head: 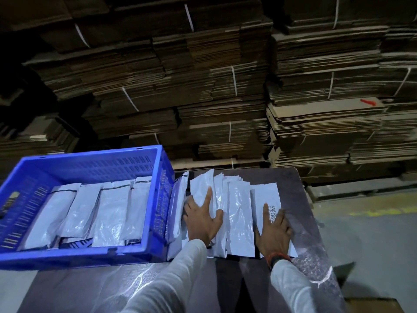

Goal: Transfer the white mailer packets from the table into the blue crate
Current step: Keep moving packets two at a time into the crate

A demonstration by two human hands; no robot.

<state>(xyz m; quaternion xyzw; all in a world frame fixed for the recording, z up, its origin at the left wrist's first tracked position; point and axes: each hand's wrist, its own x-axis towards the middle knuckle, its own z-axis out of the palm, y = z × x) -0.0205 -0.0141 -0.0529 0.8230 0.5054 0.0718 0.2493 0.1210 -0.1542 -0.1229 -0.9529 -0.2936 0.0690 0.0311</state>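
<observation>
On the dark surface, white mailer packets lie fanned in an overlapping row just beside the blue crate, which sits at nine o'clock and already holds several packets. Left hand rests flat on the row's left end, fingers spread, gripping nothing. Right hand presses flat on the rightmost packet. Strapped bundles of flattened cardboard wall off twelve o'clock.
</observation>
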